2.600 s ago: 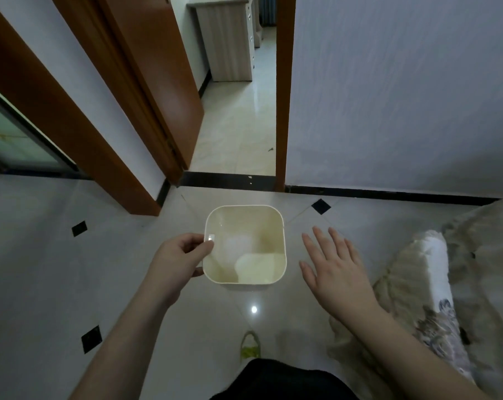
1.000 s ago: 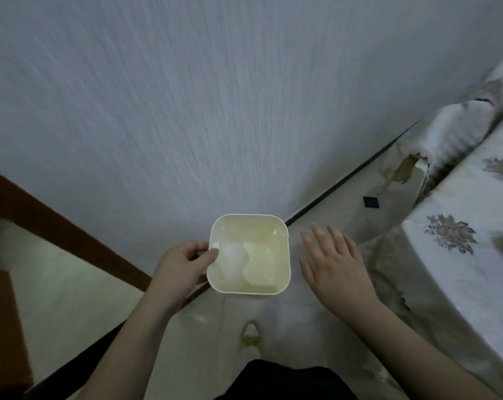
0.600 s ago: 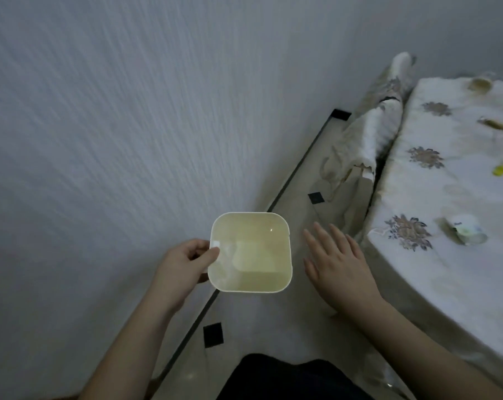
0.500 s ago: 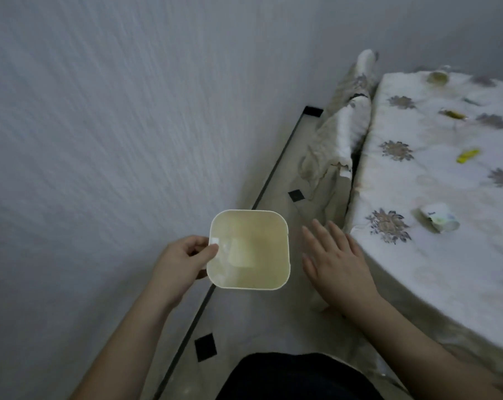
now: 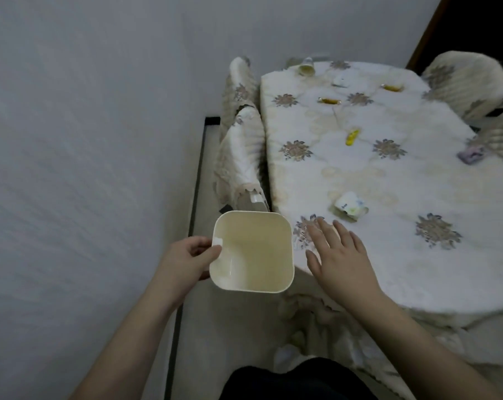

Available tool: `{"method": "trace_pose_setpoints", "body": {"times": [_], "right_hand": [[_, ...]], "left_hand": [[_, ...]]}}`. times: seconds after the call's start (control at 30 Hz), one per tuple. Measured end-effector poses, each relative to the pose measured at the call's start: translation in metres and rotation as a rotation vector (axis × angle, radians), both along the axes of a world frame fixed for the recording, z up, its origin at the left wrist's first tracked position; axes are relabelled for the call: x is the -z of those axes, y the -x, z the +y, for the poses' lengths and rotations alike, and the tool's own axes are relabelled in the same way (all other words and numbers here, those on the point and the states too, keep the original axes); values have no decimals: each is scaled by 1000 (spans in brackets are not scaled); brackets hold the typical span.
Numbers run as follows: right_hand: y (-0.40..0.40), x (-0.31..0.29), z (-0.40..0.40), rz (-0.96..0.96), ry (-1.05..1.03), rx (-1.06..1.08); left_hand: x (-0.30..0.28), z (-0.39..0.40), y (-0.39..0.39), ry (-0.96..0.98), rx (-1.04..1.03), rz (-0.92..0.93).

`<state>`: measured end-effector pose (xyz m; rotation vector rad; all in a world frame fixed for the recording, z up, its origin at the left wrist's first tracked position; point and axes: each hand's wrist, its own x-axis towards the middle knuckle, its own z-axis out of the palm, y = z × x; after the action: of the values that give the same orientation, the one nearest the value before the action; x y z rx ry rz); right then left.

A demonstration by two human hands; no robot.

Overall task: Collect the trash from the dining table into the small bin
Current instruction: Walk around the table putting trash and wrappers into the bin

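Left hand is gripping the small cream bin by its rim, lower middle of the frame, just off the worktop edge. Right hand is flat, fingers spread, holding nothing. Trash is scattered on the cloth: crumpled cup right above that hand, yellow wrapper further up.

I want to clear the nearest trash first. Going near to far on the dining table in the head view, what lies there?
Crumpled white cup → yellow wrapper → gold wrapper → white scrap → tipped cup at the far edge.
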<state>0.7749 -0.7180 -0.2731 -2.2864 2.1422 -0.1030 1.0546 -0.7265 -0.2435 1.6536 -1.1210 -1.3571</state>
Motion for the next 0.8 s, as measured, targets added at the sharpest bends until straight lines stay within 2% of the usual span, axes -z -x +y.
{"method": "trace_pose_setpoints", "body": {"times": [0.43, 0.8], "right_hand": [[122, 16, -131, -38, -53, 156], [147, 59, -205, -41, -267, 311]], "left_hand": [[3, -152, 111, -40, 144, -9], [22, -252, 139, -97, 282, 6]]}}
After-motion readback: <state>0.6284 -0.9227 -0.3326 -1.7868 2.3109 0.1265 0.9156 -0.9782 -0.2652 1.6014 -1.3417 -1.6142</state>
